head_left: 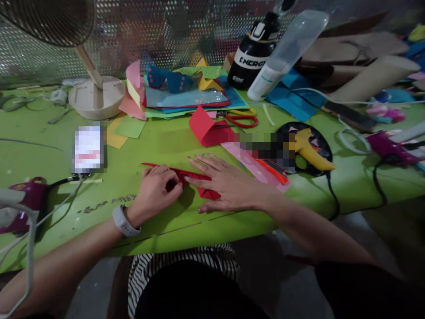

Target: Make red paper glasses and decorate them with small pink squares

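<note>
A folded piece of red paper (208, 193) lies on the green table top (109, 230), partly covered by both hands. My left hand (161, 188) is closed with curled fingers at the paper's left part, pinching it near its upper edge. Flat on the right part of the paper rests my right hand (229, 184), its fingers spread toward the left. Beyond the hands stands another bent piece of red paper (207, 128). Red-handled scissors (244, 119) lie just behind it.
A yellow glue gun (310, 150) sits on a black round tray at right. A pink paper strip (247, 161) lies near my right hand. Farther back are stacked colored sheets (186, 97), a black bottle (250, 60) and a fan base (97, 97). A phone (88, 148) is at left.
</note>
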### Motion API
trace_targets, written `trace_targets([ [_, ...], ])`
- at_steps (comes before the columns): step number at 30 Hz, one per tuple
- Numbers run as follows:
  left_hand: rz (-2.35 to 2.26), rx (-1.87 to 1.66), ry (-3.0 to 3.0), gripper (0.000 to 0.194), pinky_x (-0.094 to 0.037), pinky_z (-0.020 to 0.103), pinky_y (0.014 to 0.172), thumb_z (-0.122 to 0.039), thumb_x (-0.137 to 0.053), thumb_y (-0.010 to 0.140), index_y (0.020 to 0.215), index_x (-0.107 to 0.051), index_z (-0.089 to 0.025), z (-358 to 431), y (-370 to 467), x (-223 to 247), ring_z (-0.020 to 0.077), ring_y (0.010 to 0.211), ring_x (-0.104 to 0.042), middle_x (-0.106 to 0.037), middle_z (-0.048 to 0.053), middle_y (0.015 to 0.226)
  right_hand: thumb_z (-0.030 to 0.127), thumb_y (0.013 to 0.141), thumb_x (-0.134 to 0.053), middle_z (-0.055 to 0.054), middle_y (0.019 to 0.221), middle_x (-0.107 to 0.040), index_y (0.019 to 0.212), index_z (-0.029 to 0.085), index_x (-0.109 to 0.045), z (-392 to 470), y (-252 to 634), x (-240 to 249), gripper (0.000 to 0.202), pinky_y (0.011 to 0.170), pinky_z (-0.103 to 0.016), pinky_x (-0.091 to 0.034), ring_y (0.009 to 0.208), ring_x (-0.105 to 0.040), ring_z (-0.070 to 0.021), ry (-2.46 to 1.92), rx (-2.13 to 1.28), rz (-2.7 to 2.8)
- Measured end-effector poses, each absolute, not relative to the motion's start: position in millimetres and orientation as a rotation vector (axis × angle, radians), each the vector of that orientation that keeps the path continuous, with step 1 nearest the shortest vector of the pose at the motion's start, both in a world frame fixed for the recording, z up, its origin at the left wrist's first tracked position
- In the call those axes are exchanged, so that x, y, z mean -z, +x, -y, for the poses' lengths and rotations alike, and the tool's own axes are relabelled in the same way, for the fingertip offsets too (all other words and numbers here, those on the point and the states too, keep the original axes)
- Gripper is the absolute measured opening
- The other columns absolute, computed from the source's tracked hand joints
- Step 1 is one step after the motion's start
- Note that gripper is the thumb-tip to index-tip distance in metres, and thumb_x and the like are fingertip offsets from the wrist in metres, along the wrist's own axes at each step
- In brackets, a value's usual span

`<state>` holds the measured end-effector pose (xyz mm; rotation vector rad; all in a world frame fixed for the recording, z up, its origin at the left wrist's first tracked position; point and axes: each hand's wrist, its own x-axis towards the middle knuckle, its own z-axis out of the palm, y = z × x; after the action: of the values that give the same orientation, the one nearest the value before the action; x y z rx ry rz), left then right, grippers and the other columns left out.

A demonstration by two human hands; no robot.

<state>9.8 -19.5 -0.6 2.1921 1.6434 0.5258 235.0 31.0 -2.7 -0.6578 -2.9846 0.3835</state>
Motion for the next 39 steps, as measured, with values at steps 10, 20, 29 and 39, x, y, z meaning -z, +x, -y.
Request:
trace_targets([
  [10, -1.4, -0.608, 2.174, 0.016, -0.043, 0.03, 0.067, -0.033, -0.06, 0.084, 0.076, -0.057, -0.019, 20.3, -8.2, -1.7, 0.0145, 0.071, -0.056, -0.063, 0.002, 0.076, 0.075, 0.08, -0.047, -0.008, 0.161, -0.013, 0.146, 0.03, -0.038, -33.1, 236.5, 9.2, 0.081, 0.116, -0.055, -0.015, 0.147, -0.011, -0.0343, -0.628, -0.375, 3.014],
  [20, -1.343, -0.641, 2.083, 0.023, -0.047, 0.03, 0.071, -0.04, -0.054, 0.091, 0.086, -0.064, -0.019, 20.5, -10.6, 0.0, 0.015, 0.077, -0.06, -0.066, 0.004, 0.084, 0.072, 0.08, -0.051, -0.008, 0.161, -0.013, 0.146, 0.031, -0.037, -34.9, 236.5, 10.3, 0.08, 0.115, -0.055, -0.018, 0.146, -0.014, -0.0346, -0.596, -0.404, 3.024],
  [29, -1.563, -0.647, 1.979, 0.015, -0.043, 0.045, 0.087, -0.034, -0.062, 0.086, 0.082, -0.068, -0.021, 23.9, 7.4, 5.7, 0.021, 0.09, -0.061, -0.066, 0.005, 0.093, 0.073, 0.079, -0.051, -0.009, 0.16, -0.015, 0.148, 0.03, -0.035, -32.9, 237.3, 8.0, 0.083, 0.115, -0.055, -0.02, 0.145, -0.017, -0.0348, -0.597, -0.395, 3.033],
  [39, -1.546, -0.634, 2.019, 0.021, -0.044, 0.043, 0.086, -0.029, -0.055, 0.089, 0.073, -0.063, -0.019, 22.1, 6.2, 7.1, 0.0202, 0.091, -0.059, -0.065, 0.006, 0.093, 0.073, 0.079, -0.05, -0.009, 0.16, -0.017, 0.147, 0.029, -0.038, -32.2, 237.7, 8.5, 0.081, 0.115, -0.054, -0.021, 0.145, -0.017, -0.0347, -0.598, -0.407, 3.038],
])
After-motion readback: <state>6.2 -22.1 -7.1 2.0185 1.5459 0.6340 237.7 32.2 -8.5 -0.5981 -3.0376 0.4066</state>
